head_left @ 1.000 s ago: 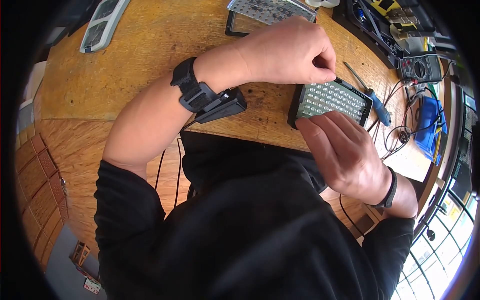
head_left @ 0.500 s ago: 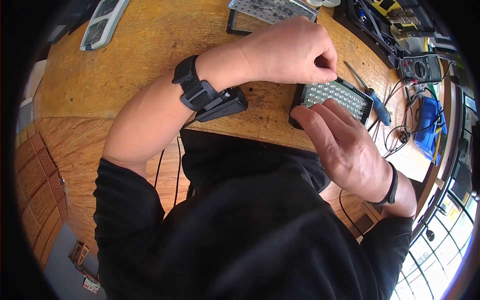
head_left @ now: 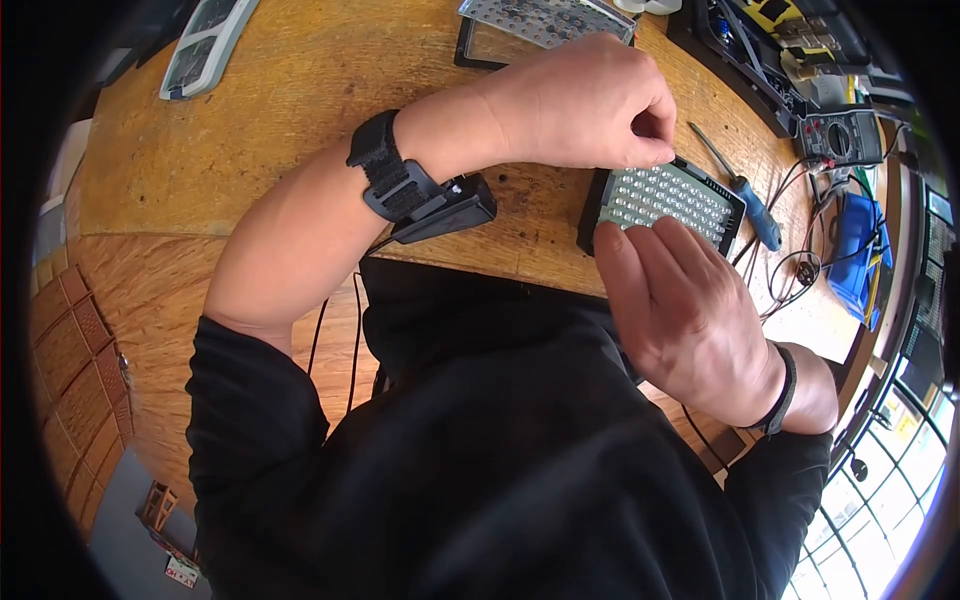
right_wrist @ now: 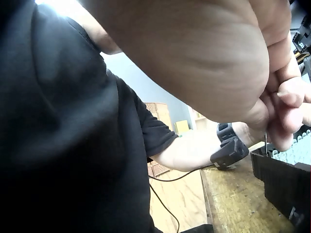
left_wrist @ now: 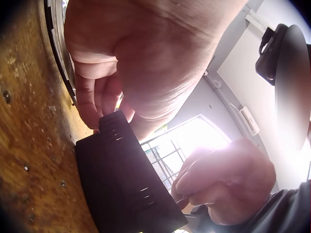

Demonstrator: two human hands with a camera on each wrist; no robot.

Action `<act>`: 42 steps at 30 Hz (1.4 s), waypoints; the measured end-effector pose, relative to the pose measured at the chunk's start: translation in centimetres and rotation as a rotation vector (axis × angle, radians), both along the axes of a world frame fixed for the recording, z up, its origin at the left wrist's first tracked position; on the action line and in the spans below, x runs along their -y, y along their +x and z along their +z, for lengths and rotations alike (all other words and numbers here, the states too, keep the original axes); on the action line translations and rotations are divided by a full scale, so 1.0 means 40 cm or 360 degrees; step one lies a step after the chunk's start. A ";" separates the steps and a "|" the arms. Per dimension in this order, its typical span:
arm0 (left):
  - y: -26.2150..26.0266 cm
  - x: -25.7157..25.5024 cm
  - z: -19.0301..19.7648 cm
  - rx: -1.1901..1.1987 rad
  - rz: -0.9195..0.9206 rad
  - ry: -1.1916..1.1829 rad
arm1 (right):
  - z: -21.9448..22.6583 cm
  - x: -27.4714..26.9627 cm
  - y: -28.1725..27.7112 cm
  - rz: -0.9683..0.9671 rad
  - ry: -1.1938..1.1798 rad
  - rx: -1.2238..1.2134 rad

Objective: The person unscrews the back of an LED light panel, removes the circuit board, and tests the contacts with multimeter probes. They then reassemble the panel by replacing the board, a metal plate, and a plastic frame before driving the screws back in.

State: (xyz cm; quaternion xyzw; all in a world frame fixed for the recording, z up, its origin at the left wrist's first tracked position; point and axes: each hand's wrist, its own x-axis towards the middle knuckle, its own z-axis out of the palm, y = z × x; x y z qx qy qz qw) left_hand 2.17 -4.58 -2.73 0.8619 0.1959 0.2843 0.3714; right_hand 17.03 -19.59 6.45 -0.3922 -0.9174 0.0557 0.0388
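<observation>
A black-framed panel (head_left: 668,200) with rows of clear round LEDs lies near the table's front edge. My left hand (head_left: 575,105) grips its far edge; the left wrist view shows those fingers curled at one end of the dark housing (left_wrist: 126,179). Over the near side of the panel is my right hand (head_left: 690,320), fingers bent and fingertips together. A thin metal piece (right_wrist: 266,143) shows under the right fingertips, pinched there, beside the frame's edge in the right wrist view. What its tip touches is hidden.
A blue-handled screwdriver (head_left: 760,215) lies right of the panel, near tangled cables and a multimeter (head_left: 840,137). A clear-lidded case (head_left: 545,20) stands behind my left hand, a black toolbox (head_left: 735,60) at back right, a blue box (head_left: 855,255) at far right.
My right hand rose slightly away from the panel's near edge, then came back down and a little to the right. My left hand and the panel have stayed almost still.
</observation>
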 end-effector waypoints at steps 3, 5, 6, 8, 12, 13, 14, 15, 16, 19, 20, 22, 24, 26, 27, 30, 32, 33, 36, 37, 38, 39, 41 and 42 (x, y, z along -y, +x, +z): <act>-0.001 -0.001 -0.003 0.0030 0.0002 0.0033 | -0.002 0.004 0.013 -0.0003 -0.0027 -0.0046; -0.001 0.000 -0.002 0.0019 0.0004 0.0019 | -0.002 0.004 0.021 0.0003 -0.0054 -0.0074; -0.001 0.002 0.000 0.0007 0.0003 0.0004 | -0.001 0.005 0.024 0.0007 -0.0080 -0.0104; -0.001 0.001 0.000 0.0025 -0.0003 0.0001 | 0.000 0.001 0.027 0.0027 -0.0100 -0.0142; 0.000 -0.002 0.001 0.0010 -0.0026 -0.0017 | 0.006 -0.005 0.039 0.0084 -0.0192 -0.0283; 0.000 -0.001 0.001 0.0010 -0.0028 -0.0015 | 0.006 -0.006 0.043 0.0082 -0.0191 -0.0283; 0.000 0.000 0.002 0.0009 -0.0028 -0.0010 | 0.006 -0.006 0.047 0.0082 -0.0192 -0.0302; 0.000 0.001 0.003 0.0008 -0.0028 -0.0005 | 0.007 -0.006 0.052 0.0081 -0.0194 -0.0322; 0.000 -0.001 0.002 0.0010 -0.0031 -0.0003 | 0.008 -0.006 0.057 0.0078 -0.0191 -0.0320; -0.004 -0.001 0.004 0.0050 -0.0064 0.0001 | 0.011 -0.005 0.075 0.0024 -0.0186 -0.0370; -0.011 0.003 0.014 -0.0018 -0.0063 -0.0001 | 0.009 -0.007 0.086 -0.0012 -0.0112 -0.0462; -0.013 0.000 0.024 -0.0063 -0.0090 0.0051 | 0.023 -0.006 0.119 -0.0139 0.0019 -0.0554; -0.013 0.006 0.039 -0.0082 -0.0100 0.0046 | 0.034 0.013 0.150 -0.0452 0.0102 -0.0632; -0.011 0.007 0.043 -0.0064 -0.0086 -0.0017 | 0.027 0.039 0.191 -0.0736 0.0136 -0.0785; -0.009 0.008 0.044 -0.0064 -0.0126 0.0004 | 0.014 0.054 0.214 -0.0861 0.0150 -0.0883; -0.010 0.019 0.073 0.0036 -0.0036 0.0241 | -0.034 0.101 0.246 -0.1173 0.0257 -0.0979; -0.006 0.033 0.093 0.0038 -0.0073 0.0346 | -0.073 0.122 0.260 -0.1226 0.0361 -0.1074; 0.005 0.040 0.102 0.0065 -0.0081 0.0433 | -0.078 0.136 0.263 -0.1294 0.0339 -0.1029; 0.029 0.081 0.139 -0.0042 -0.0096 0.0499 | -0.117 0.160 0.279 -0.1212 0.0263 -0.1112; 0.035 0.092 0.151 -0.0106 -0.0104 0.0537 | -0.120 0.166 0.283 -0.1154 0.0212 -0.1105; 0.046 0.103 0.163 -0.0119 -0.0147 0.0595 | -0.126 0.169 0.284 -0.1132 0.0191 -0.1094; 0.059 0.108 0.173 -0.0136 -0.0154 0.0611 | -0.131 0.170 0.283 -0.1106 0.0170 -0.1083; 0.082 0.113 0.190 -0.0194 -0.0246 0.0705 | -0.138 0.164 0.281 -0.1074 0.0134 -0.1109; 0.097 0.111 0.196 -0.0231 -0.0276 0.0775 | -0.142 0.160 0.282 -0.1039 0.0094 -0.1111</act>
